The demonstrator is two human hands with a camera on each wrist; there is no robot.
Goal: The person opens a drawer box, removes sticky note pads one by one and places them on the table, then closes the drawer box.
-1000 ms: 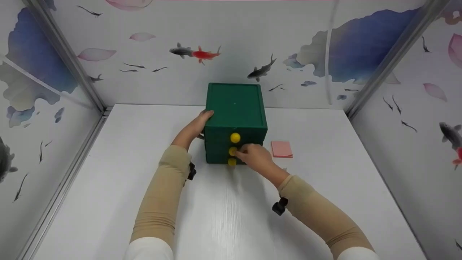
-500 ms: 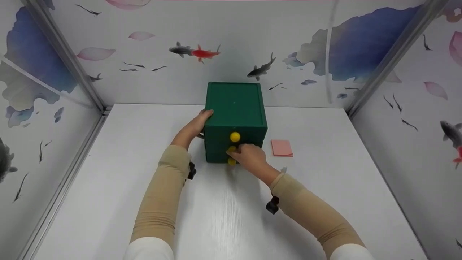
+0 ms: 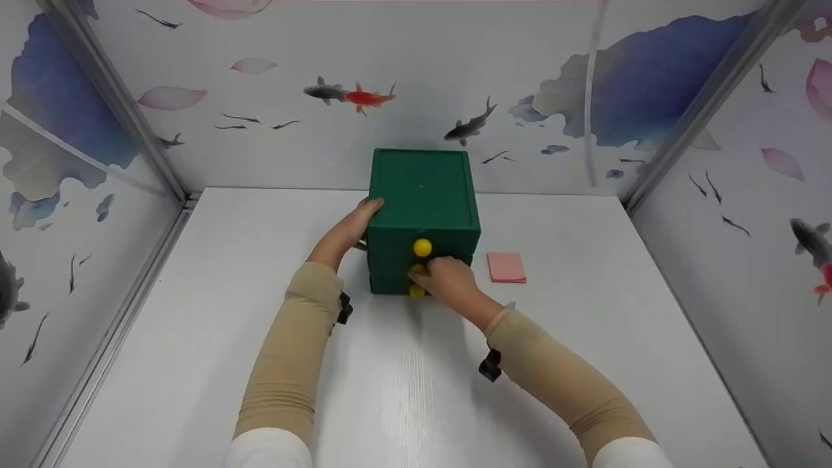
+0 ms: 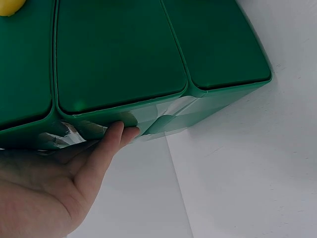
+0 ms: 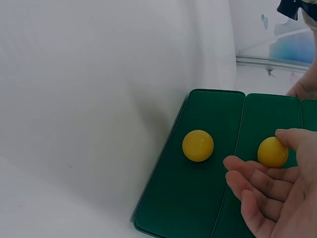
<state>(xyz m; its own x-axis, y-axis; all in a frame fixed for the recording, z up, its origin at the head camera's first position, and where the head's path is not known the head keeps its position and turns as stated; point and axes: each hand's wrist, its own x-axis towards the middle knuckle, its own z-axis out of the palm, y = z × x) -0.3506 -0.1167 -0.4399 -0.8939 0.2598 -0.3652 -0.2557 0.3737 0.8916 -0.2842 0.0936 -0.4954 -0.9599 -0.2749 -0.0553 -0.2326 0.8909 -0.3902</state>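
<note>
A green three-drawer box stands on the white table with three round yellow knobs down its front. My left hand rests against the box's left side, thumb at the top edge. Its fingers lie fairly straight along the side, over clear tape. My right hand is at the drawer front and pinches the middle knob between thumb and index finger. The other fingers of that hand curl loosely in front of the drawers. Above it shows the top knob, and below it the bottom knob. All drawers look closed.
A small stack of pink sticky notes lies to the right of the box. Walls printed with fish and petals enclose the table at the back and sides.
My right hand has shifted a little left over the middle knob, its thumb now covering more of it. The left hand and the box have stayed in place.
</note>
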